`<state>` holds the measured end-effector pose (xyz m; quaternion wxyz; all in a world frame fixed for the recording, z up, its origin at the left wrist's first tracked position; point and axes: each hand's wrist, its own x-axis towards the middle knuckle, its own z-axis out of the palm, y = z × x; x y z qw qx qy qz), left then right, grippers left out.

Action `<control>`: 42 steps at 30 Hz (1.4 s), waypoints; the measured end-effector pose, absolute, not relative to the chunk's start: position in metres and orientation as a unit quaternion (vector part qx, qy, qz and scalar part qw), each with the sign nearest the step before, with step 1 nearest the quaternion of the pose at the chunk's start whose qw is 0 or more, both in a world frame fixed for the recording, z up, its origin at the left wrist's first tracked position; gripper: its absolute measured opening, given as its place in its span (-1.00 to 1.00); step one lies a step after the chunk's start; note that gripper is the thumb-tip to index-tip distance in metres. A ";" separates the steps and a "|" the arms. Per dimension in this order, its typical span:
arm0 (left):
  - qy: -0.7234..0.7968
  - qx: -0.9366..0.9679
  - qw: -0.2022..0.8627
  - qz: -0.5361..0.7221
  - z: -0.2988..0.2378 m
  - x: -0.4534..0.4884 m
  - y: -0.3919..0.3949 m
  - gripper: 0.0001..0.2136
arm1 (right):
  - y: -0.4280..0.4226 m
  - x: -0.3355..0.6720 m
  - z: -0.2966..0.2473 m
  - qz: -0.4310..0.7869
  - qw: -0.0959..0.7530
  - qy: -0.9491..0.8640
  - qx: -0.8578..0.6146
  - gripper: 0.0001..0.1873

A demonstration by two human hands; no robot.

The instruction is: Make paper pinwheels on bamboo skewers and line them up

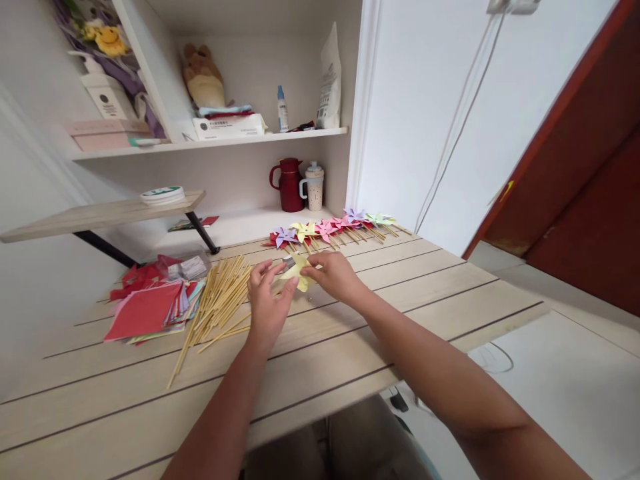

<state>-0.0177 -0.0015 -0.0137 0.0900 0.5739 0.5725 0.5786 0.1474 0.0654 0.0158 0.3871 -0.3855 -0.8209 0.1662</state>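
Both my hands meet over the wooden table [410,293] on a piece of yellow paper [299,272]. My left hand [267,300] pinches its near left side, fingers curled. My right hand [334,273] grips its right side, fingers closed on it. A small grey thing shows just above the paper, too small to name. A pile of thin wooden sticks [217,303] lies just left of my left hand. Behind the paper lies a row of finished paper pinwheels [330,230] on sticks.
A stack of coloured paper squares [147,310], red on top, lies at the left. A red jug [290,185] and a speckled cup [315,187] stand at the back wall. A raised wooden shelf [100,215] holds a tape roll [163,195]. The table's edge runs along the right.
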 end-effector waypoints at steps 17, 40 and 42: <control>0.527 0.492 0.220 0.656 -0.016 -0.020 0.001 -0.85 | 0.060 0.144 0.016 0.317 0.422 -0.779 -0.339 -0.68; 0.502 0.453 0.287 0.679 -0.009 -0.014 -0.004 -0.84 | 0.062 0.140 0.010 0.578 0.442 -0.623 -0.289 -0.60; 0.500 0.453 0.296 0.676 -0.009 -0.013 -0.004 -0.84 | 0.062 0.140 0.011 0.581 0.442 -0.611 -0.307 -0.62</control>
